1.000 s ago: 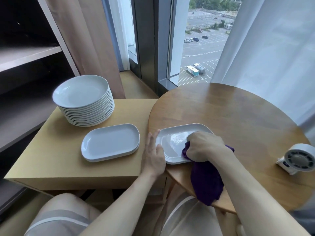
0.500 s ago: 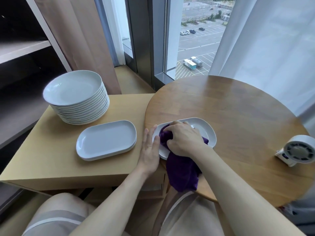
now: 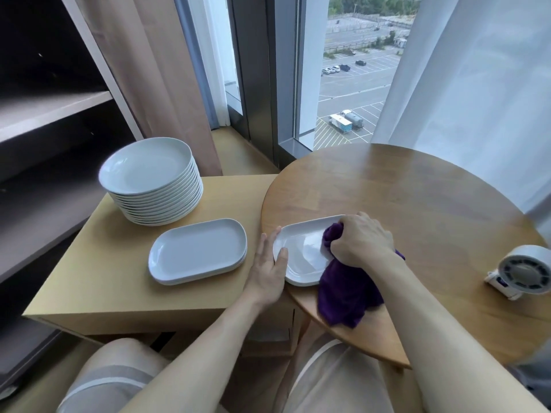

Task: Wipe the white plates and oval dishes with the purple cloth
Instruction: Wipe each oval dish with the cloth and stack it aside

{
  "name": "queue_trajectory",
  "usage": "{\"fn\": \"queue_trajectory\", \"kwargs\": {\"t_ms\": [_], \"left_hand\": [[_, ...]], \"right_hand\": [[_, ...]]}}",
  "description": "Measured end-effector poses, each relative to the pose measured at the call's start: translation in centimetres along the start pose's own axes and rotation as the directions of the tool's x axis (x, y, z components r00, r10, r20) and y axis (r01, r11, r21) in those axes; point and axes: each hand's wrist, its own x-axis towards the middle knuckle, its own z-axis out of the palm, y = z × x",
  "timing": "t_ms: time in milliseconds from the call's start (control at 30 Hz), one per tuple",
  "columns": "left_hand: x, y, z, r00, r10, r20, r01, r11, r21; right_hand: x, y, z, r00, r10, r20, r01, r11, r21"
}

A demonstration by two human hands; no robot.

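Observation:
A white oval dish (image 3: 301,251) lies at the left edge of the round wooden table (image 3: 417,198). My right hand (image 3: 362,241) grips the bunched purple cloth (image 3: 346,286) and presses it onto the dish's right half; the cloth's tail hangs toward the table's near edge. With straight fingers, my left hand (image 3: 268,269) rests against the dish's left rim, thumb on the rim. A small stack of white oval dishes (image 3: 198,251) and a tall stack of round white plates (image 3: 152,180) stand on the low square side table (image 3: 98,281).
A small white fan (image 3: 523,272) sits at the right edge of the round table. Dark shelves stand at the left. Curtains and a window are behind. My knees are below both tables.
My right hand has swept the cloth from the dish's left part to its right half, uncovering the dish's left and middle. My left hand keeps its place on the rim.

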Motion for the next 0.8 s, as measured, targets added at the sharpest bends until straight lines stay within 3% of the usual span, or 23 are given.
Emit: {"fn": "queue_trajectory", "kwargs": {"t_ms": [233,367,567,800], "left_hand": [[-0.8,2.2,-2.4,0.993,-0.020,0.121,0.014,0.998,0.053],[-1.1,3.4,-3.7,0.985,0.032,0.171,-0.076,0.963,0.258],[-0.4,5.9,-3.7,0.949,0.115,0.294,-0.234,0.882,0.409],[-0.3,7.1,-2.7,0.964,0.144,0.222,-0.244,0.804,0.541]], "right_hand": [[-0.3,1.9,-2.5,0.995,0.099,0.021,-0.101,0.982,0.159],[-0.5,2.9,-3.5,0.993,0.115,0.009,-0.114,0.967,0.230],[-0.5,3.2,-3.7,0.994,0.113,-0.014,-0.106,0.964,0.243],[-0.5,3.5,-3.7,0.994,0.105,-0.004,-0.100,0.961,0.259]]}}
